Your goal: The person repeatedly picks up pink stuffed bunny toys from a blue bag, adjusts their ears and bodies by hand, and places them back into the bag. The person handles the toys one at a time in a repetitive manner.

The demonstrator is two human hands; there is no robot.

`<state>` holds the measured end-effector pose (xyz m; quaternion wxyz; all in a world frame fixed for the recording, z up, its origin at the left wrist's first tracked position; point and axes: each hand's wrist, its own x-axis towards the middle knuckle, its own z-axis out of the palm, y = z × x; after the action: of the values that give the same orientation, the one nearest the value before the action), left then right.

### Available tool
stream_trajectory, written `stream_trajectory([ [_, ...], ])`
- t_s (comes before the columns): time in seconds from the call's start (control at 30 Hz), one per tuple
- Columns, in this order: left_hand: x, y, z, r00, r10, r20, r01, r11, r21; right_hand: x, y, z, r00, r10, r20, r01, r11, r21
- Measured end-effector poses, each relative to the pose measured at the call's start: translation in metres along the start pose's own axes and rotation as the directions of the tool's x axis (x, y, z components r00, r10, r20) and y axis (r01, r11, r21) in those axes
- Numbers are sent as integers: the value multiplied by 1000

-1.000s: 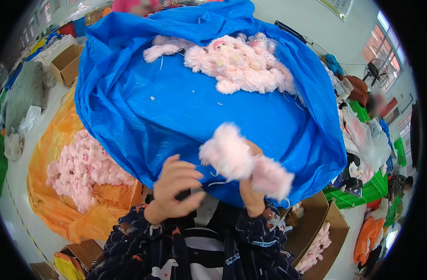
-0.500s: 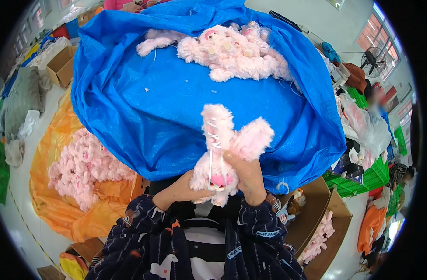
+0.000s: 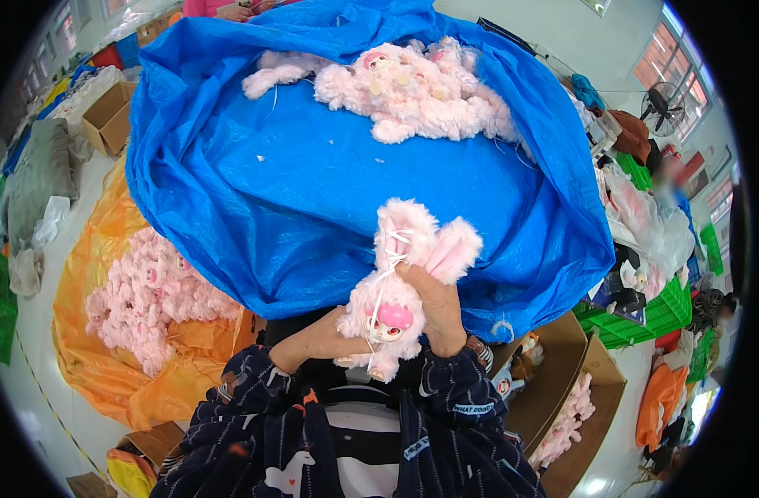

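Note:
I hold a pink plush toy (image 3: 400, 282) with long ears and a pink face at the near edge of a blue tarp (image 3: 313, 191). My right hand (image 3: 433, 307) grips it from the right, around the ears and body. My left hand (image 3: 334, 336) holds it from below, mostly hidden behind the toy. White strings hang down the toy's front. A heap of similar pink plush toys (image 3: 404, 87) lies at the far side of the tarp.
An orange sheet (image 3: 89, 315) at my left holds a pile of pink plush toys (image 3: 143, 299). Cardboard boxes (image 3: 574, 390) with more toys stand at the right, green crates (image 3: 661, 311) beyond them. Another box (image 3: 106, 120) sits far left.
The toy came from the tarp's edge toward my body and turned face up. My left hand moved from beside it to underneath it.

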<state>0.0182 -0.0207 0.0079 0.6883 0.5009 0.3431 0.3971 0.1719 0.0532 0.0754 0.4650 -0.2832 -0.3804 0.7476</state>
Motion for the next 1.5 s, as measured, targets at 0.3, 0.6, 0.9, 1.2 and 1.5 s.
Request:
stream_trajectory([
  [0.3,-4,-1,2,999,-32,41,32,999,14,-3,2,-1,999,-25,-48,26,1000,13],
  [0.6,0,-5,6,993,-113,21,115,984,-134,5,12,-13,996,-64,-63,63,998,-21],
  [0.9,0,-3,-10,982,52,-184,-76,989,-127,10,-4,-28,952,-275,-137,280,960,19],
  [1.2,4,27,-31,889,261,-376,-291,956,-25,-13,11,-30,964,-237,117,256,721,-644],
  [1.5,14,14,-18,858,260,-443,-401,878,-261,-16,29,-7,699,-395,596,582,-171,-795],
])
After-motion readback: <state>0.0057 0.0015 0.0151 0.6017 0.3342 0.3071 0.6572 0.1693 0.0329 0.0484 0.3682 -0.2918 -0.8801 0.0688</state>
